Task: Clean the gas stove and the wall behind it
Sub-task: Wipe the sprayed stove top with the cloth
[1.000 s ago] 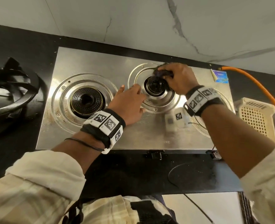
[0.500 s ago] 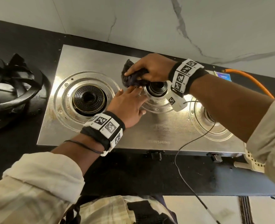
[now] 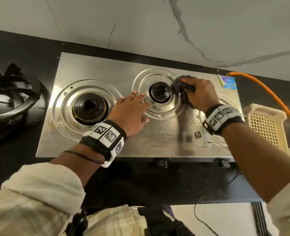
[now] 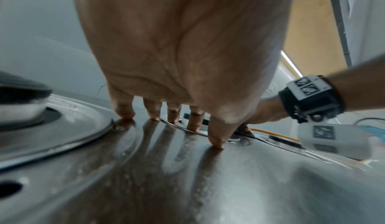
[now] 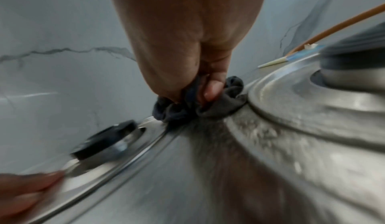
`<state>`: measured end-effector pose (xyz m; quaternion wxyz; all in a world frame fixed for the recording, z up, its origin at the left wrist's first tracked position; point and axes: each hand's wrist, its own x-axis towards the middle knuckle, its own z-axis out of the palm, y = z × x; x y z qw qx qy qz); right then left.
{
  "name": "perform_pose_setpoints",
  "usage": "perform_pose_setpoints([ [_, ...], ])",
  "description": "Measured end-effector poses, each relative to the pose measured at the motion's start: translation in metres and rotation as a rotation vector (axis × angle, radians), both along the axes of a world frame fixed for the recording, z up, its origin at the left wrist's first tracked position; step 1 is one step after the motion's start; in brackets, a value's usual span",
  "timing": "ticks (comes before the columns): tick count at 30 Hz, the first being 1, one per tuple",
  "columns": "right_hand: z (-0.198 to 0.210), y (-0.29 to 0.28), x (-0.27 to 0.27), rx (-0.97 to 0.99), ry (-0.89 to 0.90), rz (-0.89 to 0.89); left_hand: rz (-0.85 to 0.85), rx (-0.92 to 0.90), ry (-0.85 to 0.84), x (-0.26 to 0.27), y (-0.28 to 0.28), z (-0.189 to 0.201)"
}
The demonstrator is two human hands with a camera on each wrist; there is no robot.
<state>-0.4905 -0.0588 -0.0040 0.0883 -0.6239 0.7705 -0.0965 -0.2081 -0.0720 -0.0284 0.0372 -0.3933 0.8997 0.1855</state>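
Observation:
A steel gas stove [image 3: 96, 65] with bare burners lies on a black counter below the white marble wall [image 3: 140, 23]. My right hand [image 3: 198, 93] grips a dark crumpled cloth [image 3: 181, 86] and presses it on the ring plate right of the middle burner [image 3: 160, 90]. In the right wrist view the cloth [image 5: 181, 110] is bunched under the curled fingers [image 5: 212, 89]. My left hand [image 3: 132, 109] rests flat on the stove top left of that burner, its spread fingertips [image 4: 123, 112] touching the steel [image 4: 208, 186].
Black pan supports [image 3: 9, 97] are stacked on the counter at the left. An orange gas hose [image 3: 263, 87] runs off at the right above a cream perforated basket [image 3: 267, 125]. A blue sticker [image 3: 227, 81] sits at the stove's back right corner. Knobs [image 3: 160, 161] line the front edge.
My right hand has swept the cloth from the left back side of the middle burner round to its right side. The left hand has stayed pressed on the stove.

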Motion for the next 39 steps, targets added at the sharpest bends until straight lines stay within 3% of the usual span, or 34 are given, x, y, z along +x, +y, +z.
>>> perform_pose_setpoints([
  [9, -0.013, 0.075, 0.056, -0.087, -0.013, -0.082, 0.010, 0.025, 0.003, 0.003, 0.002, 0.000],
  [16, -0.016, 0.088, 0.101, -0.167, -0.179, 0.144, 0.046, 0.039, 0.021, 0.002, 0.004, 0.003],
  [19, -0.019, 0.090, 0.120, -0.167, -0.155, 0.181, 0.075, 0.032, 0.034, -0.001, 0.007, 0.004],
  [26, -0.017, 0.124, 0.075, -0.187, -0.058, 0.015, 0.027, -0.019, 0.073, -0.013, 0.037, 0.009],
  [32, -0.012, 0.068, 0.031, -0.204, -0.060, -0.138, 0.033, 0.045, -0.042, -0.031, 0.049, 0.000],
  [36, -0.004, 0.023, 0.009, -0.162, -0.204, -0.255, 0.047, 0.055, -0.033, -0.034, 0.045, 0.006],
  [39, -0.002, 0.010, 0.032, -0.222, -0.273, -0.027, 0.051, 0.044, -0.030, -0.032, 0.044, 0.006],
])
